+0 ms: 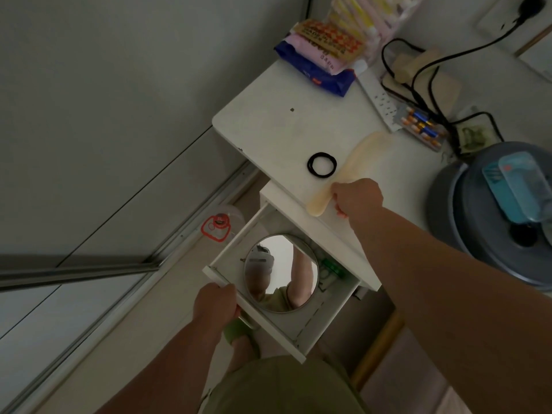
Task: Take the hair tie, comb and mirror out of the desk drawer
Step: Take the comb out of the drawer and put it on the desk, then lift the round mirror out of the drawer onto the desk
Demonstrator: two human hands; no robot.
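Observation:
The white drawer (310, 327) stands pulled out below the desk top (268, 115). A round mirror (280, 273) lies flat inside it, reflecting a person. My left hand (216, 303) grips the drawer's front edge at the handle. A black hair tie (322, 164) lies on the desk top near its front edge. Just right of it lies a cream comb (352, 171), its handle end reaching the desk edge. My right hand (357, 197) rests on the comb's handle with fingers curled around it.
Snack packets (322, 55) sit at the desk's far corner. A power strip (378, 98), black cables, batteries (422, 127) and a grey round appliance (493, 213) crowd the right side. A green item (331, 265) lies in the drawer beside the mirror. A red-trimmed object (216, 227) sits on the floor.

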